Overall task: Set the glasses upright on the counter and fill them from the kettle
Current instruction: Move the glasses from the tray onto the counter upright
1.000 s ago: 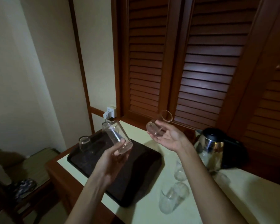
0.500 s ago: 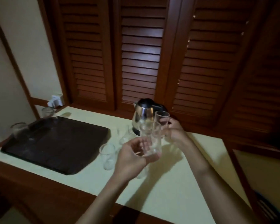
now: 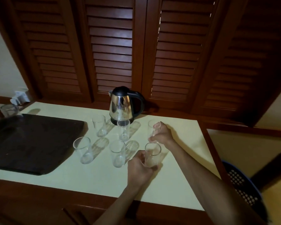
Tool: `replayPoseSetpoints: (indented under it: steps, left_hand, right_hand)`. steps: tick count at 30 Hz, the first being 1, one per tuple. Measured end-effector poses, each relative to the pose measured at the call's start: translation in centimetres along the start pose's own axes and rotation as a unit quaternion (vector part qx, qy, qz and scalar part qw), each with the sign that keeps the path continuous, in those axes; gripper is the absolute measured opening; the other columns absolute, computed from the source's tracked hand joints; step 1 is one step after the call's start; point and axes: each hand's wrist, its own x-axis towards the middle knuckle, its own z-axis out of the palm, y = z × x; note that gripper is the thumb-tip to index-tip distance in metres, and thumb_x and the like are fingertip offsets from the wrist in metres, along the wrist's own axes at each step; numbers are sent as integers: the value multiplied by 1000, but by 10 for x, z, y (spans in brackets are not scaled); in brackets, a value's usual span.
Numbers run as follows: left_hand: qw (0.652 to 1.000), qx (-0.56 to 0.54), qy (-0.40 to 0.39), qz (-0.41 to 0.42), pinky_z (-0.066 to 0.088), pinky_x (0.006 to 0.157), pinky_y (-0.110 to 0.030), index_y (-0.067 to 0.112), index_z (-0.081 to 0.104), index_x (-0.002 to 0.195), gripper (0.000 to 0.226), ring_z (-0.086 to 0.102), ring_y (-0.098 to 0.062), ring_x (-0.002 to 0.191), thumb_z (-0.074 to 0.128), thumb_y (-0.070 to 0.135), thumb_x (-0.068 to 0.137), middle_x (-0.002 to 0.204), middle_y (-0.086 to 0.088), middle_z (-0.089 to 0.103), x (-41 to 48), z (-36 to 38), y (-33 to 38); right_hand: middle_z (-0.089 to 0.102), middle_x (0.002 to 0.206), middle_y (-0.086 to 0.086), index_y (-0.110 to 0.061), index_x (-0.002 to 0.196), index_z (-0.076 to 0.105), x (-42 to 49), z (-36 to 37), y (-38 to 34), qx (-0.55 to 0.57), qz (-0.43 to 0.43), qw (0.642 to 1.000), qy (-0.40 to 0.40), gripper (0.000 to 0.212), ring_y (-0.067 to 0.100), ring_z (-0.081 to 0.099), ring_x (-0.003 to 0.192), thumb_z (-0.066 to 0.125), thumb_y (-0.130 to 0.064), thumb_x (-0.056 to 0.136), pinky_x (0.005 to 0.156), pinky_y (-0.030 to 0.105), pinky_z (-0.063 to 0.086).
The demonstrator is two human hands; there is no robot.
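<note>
Four glasses (image 3: 101,128) upright before kettle (image 3: 122,105) | left hand (image 3: 139,168) grips near glass (image 3: 152,154) | right hand (image 3: 162,133) apparently clasps far glass (image 3: 152,129)

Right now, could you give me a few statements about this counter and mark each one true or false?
1. The kettle stands at the back of the counter. True.
2. The left hand is empty. False: it grips a glass.
3. The right hand holds the kettle's handle. False: it holds another glass.
4. Four glasses stand free and upright beside the dark tray. True.
5. The free glasses are full. False: they look empty.
</note>
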Motion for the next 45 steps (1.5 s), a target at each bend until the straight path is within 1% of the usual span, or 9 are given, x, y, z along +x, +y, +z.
replayPoseSetpoints:
  steps: [3,10,13,15,19,24,33,41,45]
  left_hand:
    - [1000,-7,3,-9,54,63,-10,21,68,96,44,72,8,77,94,27,62,83,13,76,-3,4,0]
    - [992,85,-78,58,64,82,-35,27,58,117,58,74,-10,95,84,33,66,110,12,75,0,-23,12]
    - [991,65,-94,65,61,86,-22,24,59,139,67,71,-6,103,79,4,78,131,10,68,10,-67,32]
    - [995,53,-56,58,61,83,-19,26,65,135,64,72,0,96,76,-6,81,121,12,73,21,-108,48]
    - [991,92,47,85,60,81,-13,31,73,120,55,73,6,89,85,-1,78,104,16,77,58,-200,61]
    - [975,158,149,47,61,98,-37,25,76,118,45,77,-6,94,86,13,75,102,6,82,97,-313,26]
    - [901,350,242,-86,56,82,-44,29,76,112,30,71,-44,104,77,36,83,107,-18,77,117,-484,-42]
    - [850,450,175,-212,53,93,-43,30,60,134,48,64,-36,123,68,49,90,132,-11,63,149,-567,-102]
    - [854,462,127,-204,52,80,-37,23,67,127,42,69,-32,114,70,41,89,122,-10,71,162,-584,-107]
  right_hand:
    - [68,112,10,-12,108,60,1,2,9,-10,3,1000,4,60,25,63,97,90,-2,58,65,23,48]
    - [51,145,12,-22,157,27,-5,-21,-1,-110,4,994,-24,106,33,50,136,85,-3,70,103,35,46]
    - [55,140,18,-21,151,41,-22,-36,-37,-180,-77,972,128,80,40,51,131,71,0,80,106,44,48]
    - [59,129,15,-24,140,55,-36,-25,-73,-206,-144,954,162,61,37,54,123,69,-4,84,101,43,48]
    - [68,117,8,-25,118,72,-48,44,-154,-164,-255,950,70,44,27,62,111,76,-9,77,96,35,50]
    - [63,108,-2,-26,110,72,-46,167,-234,-169,-321,929,-79,29,10,58,102,77,-18,83,84,21,40]
    - [72,115,6,-22,113,73,-32,375,-348,-196,-336,896,-213,36,23,66,109,82,-18,78,86,27,49]
    - [39,152,16,-22,153,41,-15,496,-392,-228,-327,883,-247,93,34,43,141,89,-21,73,113,35,39]
    - [39,154,17,-16,154,41,-5,521,-396,-253,-330,870,-263,88,34,40,144,86,-18,79,115,35,36]
